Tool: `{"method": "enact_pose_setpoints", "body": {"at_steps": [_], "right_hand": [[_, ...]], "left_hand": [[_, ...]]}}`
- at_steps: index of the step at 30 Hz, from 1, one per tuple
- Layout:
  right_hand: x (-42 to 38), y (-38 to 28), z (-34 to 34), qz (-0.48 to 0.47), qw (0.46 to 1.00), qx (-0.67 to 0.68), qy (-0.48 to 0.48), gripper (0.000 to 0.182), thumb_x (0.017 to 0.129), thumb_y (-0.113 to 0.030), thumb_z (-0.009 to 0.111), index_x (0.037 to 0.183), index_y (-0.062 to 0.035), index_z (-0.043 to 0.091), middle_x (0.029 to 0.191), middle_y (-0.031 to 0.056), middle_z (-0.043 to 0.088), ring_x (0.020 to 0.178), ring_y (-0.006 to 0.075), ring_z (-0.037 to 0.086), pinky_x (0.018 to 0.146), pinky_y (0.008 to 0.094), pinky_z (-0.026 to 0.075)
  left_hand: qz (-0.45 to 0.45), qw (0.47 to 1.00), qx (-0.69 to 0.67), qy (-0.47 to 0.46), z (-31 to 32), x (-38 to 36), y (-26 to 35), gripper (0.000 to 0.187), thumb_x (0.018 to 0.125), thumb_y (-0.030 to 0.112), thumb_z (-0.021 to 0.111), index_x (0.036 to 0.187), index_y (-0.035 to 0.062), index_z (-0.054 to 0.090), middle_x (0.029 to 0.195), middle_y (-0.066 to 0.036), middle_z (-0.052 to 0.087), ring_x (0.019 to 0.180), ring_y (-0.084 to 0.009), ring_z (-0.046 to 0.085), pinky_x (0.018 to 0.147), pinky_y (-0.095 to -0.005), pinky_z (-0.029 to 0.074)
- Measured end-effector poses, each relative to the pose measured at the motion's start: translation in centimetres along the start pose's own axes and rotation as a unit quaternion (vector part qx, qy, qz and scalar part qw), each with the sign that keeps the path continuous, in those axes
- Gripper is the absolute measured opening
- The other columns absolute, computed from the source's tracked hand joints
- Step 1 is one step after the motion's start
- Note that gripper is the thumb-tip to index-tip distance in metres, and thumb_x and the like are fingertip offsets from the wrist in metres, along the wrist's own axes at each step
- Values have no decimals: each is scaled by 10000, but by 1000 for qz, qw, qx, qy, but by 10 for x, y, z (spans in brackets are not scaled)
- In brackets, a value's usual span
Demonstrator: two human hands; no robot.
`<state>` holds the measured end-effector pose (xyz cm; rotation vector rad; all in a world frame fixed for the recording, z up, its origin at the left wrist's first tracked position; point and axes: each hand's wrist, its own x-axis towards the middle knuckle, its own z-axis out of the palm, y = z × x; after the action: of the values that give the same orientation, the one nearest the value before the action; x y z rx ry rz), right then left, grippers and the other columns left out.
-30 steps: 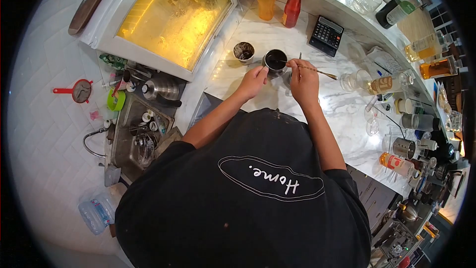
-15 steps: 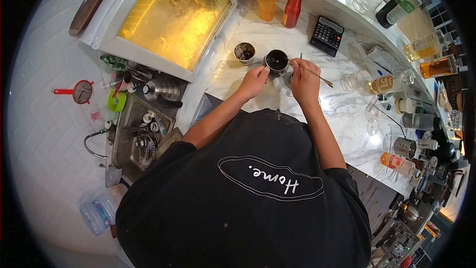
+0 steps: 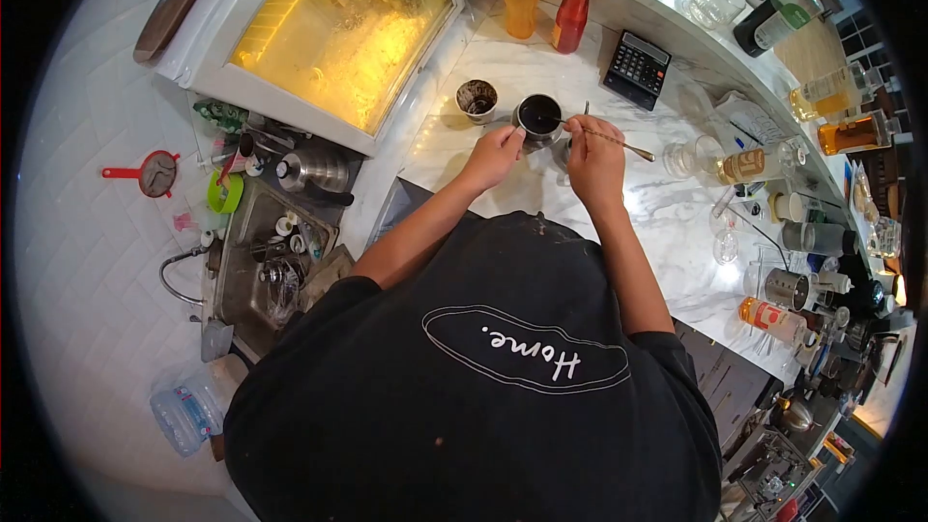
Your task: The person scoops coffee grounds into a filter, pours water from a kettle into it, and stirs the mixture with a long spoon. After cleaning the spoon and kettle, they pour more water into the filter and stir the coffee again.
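Observation:
A metal cup (image 3: 550,132) with dark liquid inside stands on the marble counter. My left hand (image 3: 495,157) is closed on the cup's near left side, the thumb by the rim. In my right hand (image 3: 596,159) is a long, thin bar spoon (image 3: 630,149), pinched between the fingers. One end of it reaches into the cup, and the other points out to the right. Left of the cup sits a small white tub (image 3: 477,101) with dark residue on its inside. Another thin metal handle shows just beyond my right fingers, its lower part hidden.
A calculator (image 3: 637,69), a red sauce bottle (image 3: 574,6) and an orange-capped bottle (image 3: 520,5) stand at the back. Glasses and several bottles line the right side, including a syrup bottle (image 3: 752,165). To the left are a lit display case (image 3: 338,39), a kettle (image 3: 314,172) and a cluttered sink (image 3: 232,285).
The bar spoon has shifted slightly in the cup, its outer end now a little higher and further right. The cup's rim has moved up slightly. Both hands keep their hold.

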<state>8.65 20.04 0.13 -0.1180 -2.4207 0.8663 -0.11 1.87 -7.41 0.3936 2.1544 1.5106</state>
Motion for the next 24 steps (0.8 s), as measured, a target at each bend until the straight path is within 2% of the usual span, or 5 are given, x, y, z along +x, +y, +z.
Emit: {"method": "enact_pose_setpoints", "body": {"at_steps": [7, 10, 17, 21, 24], "right_hand": [[-1, -1, 3, 35, 998, -41, 21, 113, 1003, -119, 626, 1037, -46, 706, 1000, 107, 740, 1001, 305, 686, 971, 445, 432], [-7, -2, 1, 12, 1000, -19, 15, 126, 1012, -127, 617, 1043, -42, 704, 1000, 111, 741, 999, 303, 686, 967, 443, 432], [-3, -5, -1, 21, 999, -28, 38, 151, 1020, -121, 602, 1005, -15, 709, 964, 143, 737, 952, 349, 681, 923, 447, 466], [-11, -4, 5, -49, 997, -18, 53, 109, 1006, -92, 620, 1035, -21, 698, 979, 134, 729, 928, 339, 676, 938, 454, 469], [-5, -10, 4, -18, 1000, -25, 2, 105, 1008, -96, 618, 1035, -31, 696, 988, 133, 726, 935, 339, 675, 933, 456, 475]], "left_hand": [[-21, 1000, -1, -11, -3, -1, 10, 367, 1066, 319, 532, 853, 29, 602, 780, -28, 597, 761, -136, 580, 737, -305, 483], [-1, 1000, -29, 13, 2, 5, -8, 411, 1052, 356, 539, 836, 16, 620, 735, -60, 634, 672, -157, 580, 670, -336, 471], [20, 998, -63, 18, 8, 3, -6, 373, 1068, 325, 527, 874, 20, 616, 759, -48, 622, 716, -146, 581, 700, -317, 478], [8, 998, -57, 17, 6, -4, -1, 355, 1080, 313, 522, 896, 26, 617, 802, -41, 624, 766, -140, 592, 745, -304, 487], [4, 997, -77, 21, 11, -5, 2, 355, 1080, 316, 525, 896, 28, 621, 797, -38, 629, 764, -136, 588, 739, -302, 482]]}}
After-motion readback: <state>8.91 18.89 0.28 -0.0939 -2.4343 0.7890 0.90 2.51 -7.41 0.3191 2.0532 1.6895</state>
